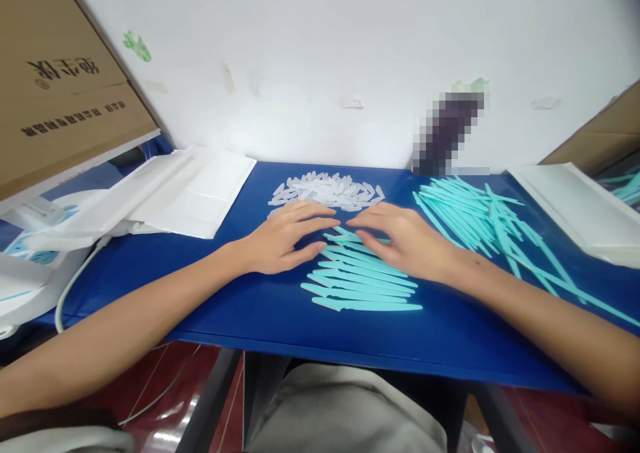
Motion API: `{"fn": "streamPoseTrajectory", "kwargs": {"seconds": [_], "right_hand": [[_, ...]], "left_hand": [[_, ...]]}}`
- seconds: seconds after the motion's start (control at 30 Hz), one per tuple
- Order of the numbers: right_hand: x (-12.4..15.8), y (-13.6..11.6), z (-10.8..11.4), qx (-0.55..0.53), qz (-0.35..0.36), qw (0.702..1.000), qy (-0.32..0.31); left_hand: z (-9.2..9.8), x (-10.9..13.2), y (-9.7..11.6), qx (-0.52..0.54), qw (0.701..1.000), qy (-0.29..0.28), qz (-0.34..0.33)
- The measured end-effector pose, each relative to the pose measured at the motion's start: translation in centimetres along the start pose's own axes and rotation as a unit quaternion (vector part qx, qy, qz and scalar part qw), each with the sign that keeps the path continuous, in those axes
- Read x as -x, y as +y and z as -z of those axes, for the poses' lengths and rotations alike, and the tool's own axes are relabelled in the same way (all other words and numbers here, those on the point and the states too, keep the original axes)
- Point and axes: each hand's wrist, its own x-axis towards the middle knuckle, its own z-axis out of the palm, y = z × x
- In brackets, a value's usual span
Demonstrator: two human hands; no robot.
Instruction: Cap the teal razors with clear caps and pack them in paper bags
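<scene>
From the head view, a person's left hand and right hand hover near each other, fingers curved, over a row of teal razors on a blue table; whether either grips anything cannot be told. White caps lie heaped just beyond, a razor pile to the right.

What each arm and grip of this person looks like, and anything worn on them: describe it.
The left grip and right grip are bare hands; no gloves or rings show. No sleeve or watch shows on the left forearm or right forearm.
</scene>
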Motion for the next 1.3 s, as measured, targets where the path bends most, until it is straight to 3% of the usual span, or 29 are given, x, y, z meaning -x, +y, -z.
{"fn": "streamPoseTrajectory", "kwargs": {"seconds": [0.07, 0.23, 0.4, 0.73, 1.03, 1.17, 1.3], "right_hand": [[0.6, 0.3, 0.6, 0.037, -0.042, 0.998, 0.011], [1.9, 1.2, 0.9, 0.086, -0.097, 0.989, -0.074], [1.8, 0.9, 0.9, 0.047, -0.148, 0.981, -0.117], [1.8, 2.3, 1.5, -0.019, -0.181, 0.976, -0.12], [0.7, 2.3, -0.5, 0.011, -0.171, 0.984, -0.051], [0.9, 1.9, -0.6, -0.013, -0.089, 0.996, -0.026], [1.4, 1.5, -0.2, -0.026, -0.029, 0.998, -0.045]], "left_hand": [[-0.1, -0.1, 0.1, 0.011, 0.999, -0.051, 0.015], [0.0, -0.3, 0.4, 0.03, 0.985, -0.162, 0.059], [0.5, -0.4, 0.6, 0.027, 0.981, -0.171, 0.087], [0.4, 0.2, -0.1, 0.06, 0.981, -0.152, 0.108], [0.0, 0.0, 0.1, 0.016, 0.987, -0.132, 0.094], [0.1, 0.1, 0.0, 0.018, 0.984, -0.151, 0.09], [0.4, 0.1, 0.0, 0.031, 0.981, -0.176, 0.075]]}}
